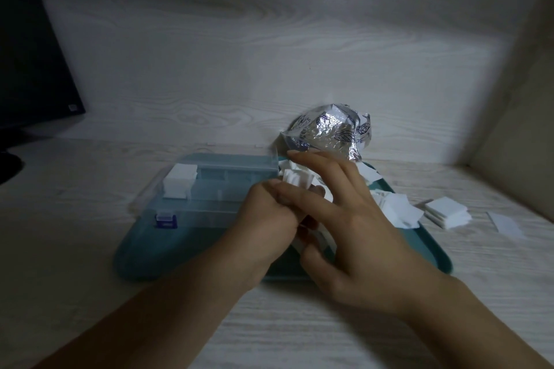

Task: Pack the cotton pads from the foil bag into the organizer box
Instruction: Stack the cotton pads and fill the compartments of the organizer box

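Observation:
A clear organizer box point(207, 189) with a purple latch lies open on a teal tray point(144, 252). One back-left compartment holds a stack of white cotton pads point(179, 184). The crumpled foil bag point(326, 133) sits behind the tray's right side. Loose pads point(398, 210) are heaped on the tray's right part. My left hand point(266, 219) grips a bunch of pads point(295, 178) over the middle of the tray. My right hand point(338, 219) lies over it with fingers spread, its thumb against the pads' lower edge.
A small stack of pads point(446, 211) and a single pad point(506, 225) lie on the pale wood table right of the tray. A dark monitor point(33, 63) stands at far left. A wall panel closes the right side.

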